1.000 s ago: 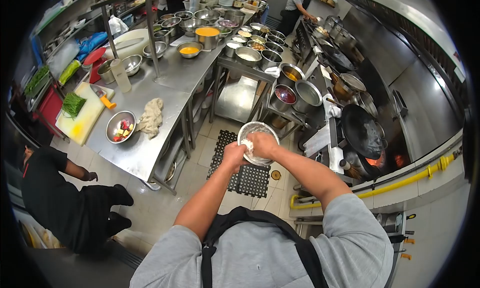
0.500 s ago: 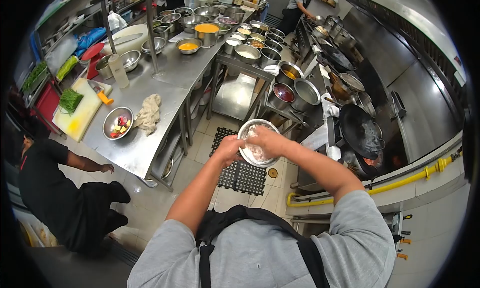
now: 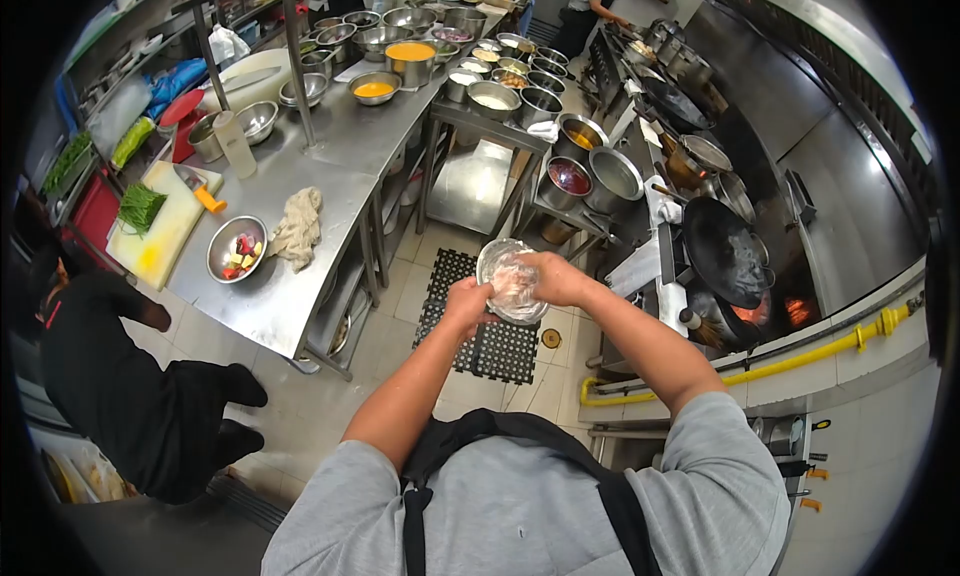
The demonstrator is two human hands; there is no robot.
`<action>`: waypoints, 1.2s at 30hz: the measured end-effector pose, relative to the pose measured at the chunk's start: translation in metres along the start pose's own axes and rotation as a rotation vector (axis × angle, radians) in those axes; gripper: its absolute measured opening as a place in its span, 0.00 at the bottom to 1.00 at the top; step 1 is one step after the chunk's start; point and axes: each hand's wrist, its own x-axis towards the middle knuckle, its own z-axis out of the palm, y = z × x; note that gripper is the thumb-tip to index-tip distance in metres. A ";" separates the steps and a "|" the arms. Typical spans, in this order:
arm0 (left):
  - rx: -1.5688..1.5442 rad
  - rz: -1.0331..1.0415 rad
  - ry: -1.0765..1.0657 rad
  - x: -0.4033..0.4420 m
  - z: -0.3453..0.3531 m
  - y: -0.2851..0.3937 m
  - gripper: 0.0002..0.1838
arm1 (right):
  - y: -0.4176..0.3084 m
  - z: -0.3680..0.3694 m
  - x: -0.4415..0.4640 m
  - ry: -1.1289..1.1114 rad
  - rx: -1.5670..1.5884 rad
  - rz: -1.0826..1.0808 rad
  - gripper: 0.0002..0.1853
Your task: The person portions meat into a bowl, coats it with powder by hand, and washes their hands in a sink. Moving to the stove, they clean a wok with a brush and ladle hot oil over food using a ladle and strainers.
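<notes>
As your left hand (image 3: 467,304) pinches the bowl (image 3: 516,312) by its left side, your right hand (image 3: 558,279) reaches inside, its grip too hidden to tell; both forearms (image 3: 412,384) angle inward, bowl held above the black floor mat (image 3: 468,354).

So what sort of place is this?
Most likely a restaurant kitchen: there's a large black wok, a long steel worktable, and a cutting board with greens on it.
</notes>
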 end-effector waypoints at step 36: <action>-0.117 -0.109 -0.146 0.005 0.006 -0.005 0.13 | -0.013 0.007 0.005 0.276 -0.366 0.117 0.21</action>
